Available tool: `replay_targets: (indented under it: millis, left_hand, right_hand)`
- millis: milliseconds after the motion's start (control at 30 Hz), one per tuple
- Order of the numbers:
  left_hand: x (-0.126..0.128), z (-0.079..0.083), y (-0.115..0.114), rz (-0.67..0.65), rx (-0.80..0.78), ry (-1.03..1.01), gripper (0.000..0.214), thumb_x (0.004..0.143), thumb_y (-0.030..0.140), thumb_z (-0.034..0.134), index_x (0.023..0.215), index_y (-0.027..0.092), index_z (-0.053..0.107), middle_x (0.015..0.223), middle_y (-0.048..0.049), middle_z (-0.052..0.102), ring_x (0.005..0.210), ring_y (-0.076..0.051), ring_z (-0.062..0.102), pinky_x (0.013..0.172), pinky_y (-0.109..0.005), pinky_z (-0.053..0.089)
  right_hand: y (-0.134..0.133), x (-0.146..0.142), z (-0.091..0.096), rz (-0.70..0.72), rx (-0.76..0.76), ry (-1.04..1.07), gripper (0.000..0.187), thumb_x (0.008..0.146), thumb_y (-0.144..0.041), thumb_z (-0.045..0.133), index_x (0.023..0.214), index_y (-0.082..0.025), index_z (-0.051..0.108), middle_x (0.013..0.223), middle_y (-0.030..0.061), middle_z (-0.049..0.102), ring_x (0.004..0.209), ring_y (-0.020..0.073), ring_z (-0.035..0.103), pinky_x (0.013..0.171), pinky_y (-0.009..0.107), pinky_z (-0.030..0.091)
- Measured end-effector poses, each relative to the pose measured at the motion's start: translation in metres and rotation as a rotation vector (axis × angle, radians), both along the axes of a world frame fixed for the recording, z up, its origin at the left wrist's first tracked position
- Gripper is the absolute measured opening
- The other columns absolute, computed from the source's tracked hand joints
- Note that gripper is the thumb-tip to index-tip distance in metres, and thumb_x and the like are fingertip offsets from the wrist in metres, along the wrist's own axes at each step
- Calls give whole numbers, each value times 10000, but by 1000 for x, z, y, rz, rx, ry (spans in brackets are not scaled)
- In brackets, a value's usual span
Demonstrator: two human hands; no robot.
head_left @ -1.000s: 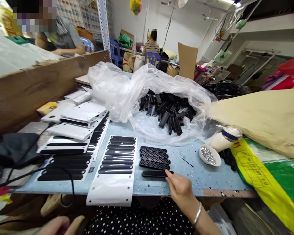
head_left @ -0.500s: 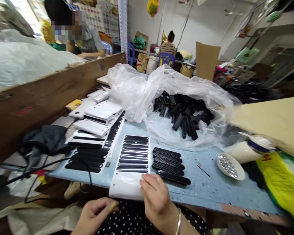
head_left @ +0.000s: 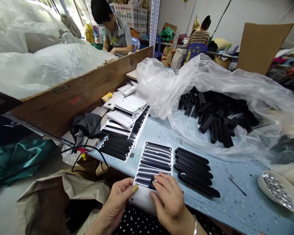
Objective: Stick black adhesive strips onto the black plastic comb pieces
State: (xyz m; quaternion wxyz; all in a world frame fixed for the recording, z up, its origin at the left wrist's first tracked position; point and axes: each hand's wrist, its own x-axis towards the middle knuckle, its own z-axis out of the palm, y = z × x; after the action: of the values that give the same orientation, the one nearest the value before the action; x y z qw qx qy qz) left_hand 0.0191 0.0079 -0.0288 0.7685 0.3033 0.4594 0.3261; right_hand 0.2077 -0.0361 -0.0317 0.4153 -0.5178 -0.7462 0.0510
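Note:
A white sheet of black adhesive strips point(head_left: 156, 153) lies at the table's front edge, its bare lower part overhanging. My left hand point(head_left: 119, 200) pinches the sheet's lower left edge, a yellow cover on the thumb tip. My right hand point(head_left: 170, 197) rests on the sheet, fingertips at the right part of the lowest strip, thumb apart from them. Right of the sheet lies a row of black textured bars point(head_left: 193, 166). Nearest me in that row is a smooth black bar point(head_left: 198, 185).
Stacked strip sheets point(head_left: 131, 104) lie at the left beside a wooden board point(head_left: 88, 85). A plastic bag point(head_left: 191, 75) spills black parts point(head_left: 218, 114) at the back. A bowl point(head_left: 267, 189) of shiny small pieces stands right. Two people sit farther off.
The view has swung left. My left hand has come onto the sheet's edge. My right hand has shifted from the sheet's bare right edge up to the lowest strip, its fingers loosened.

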Motion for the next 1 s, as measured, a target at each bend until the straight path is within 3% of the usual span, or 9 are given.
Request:
replay_targets:
  millis: [167, 367, 600, 833, 1000]
  left_hand:
    - [2, -2, 1, 72, -1, 38, 274, 681, 367, 831, 721, 111, 741, 617, -24, 673, 541, -100, 495, 542, -191, 351]
    - [5, 11, -1, 19, 53, 28, 283, 727, 357, 791, 901, 134, 772, 732, -45, 710, 638, -145, 551, 620, -226, 398]
    - [16, 29, 10, -75, 186, 93, 209, 762, 350, 747, 813, 151, 788, 706, -29, 684, 656, -145, 508, 615, -220, 378]
    - [25, 29, 15, -120, 204, 35, 209, 767, 349, 745, 735, 143, 764, 644, -11, 626, 622, -126, 469, 588, -209, 358]
    - [23, 27, 13, -58, 124, 28, 226, 749, 353, 760, 807, 135, 776, 690, -38, 688, 648, -150, 546, 620, -223, 411]
  right_hand:
    - [21, -16, -8, 25, -80, 15, 277, 851, -110, 566, 1116, -126, 645, 1114, 154, 691, 1101, 331, 600, 889, 531, 523]
    - [13, -16, -10, 20, -152, 142, 283, 828, -176, 630, 1105, -155, 682, 1114, 150, 699, 1120, 334, 597, 904, 546, 506]
    - [27, -6, 2, 103, -268, 540, 208, 761, -211, 716, 962, -229, 761, 958, 77, 762, 930, 253, 681, 842, 449, 556]
    - [28, -7, 13, 87, -287, 629, 148, 802, -193, 657, 904, -194, 765, 883, 85, 760, 863, 231, 698, 822, 397, 560]
    - [31, -8, 12, 55, -433, 762, 228, 894, -250, 599, 746, -203, 766, 801, 63, 749, 835, 219, 698, 794, 346, 552]
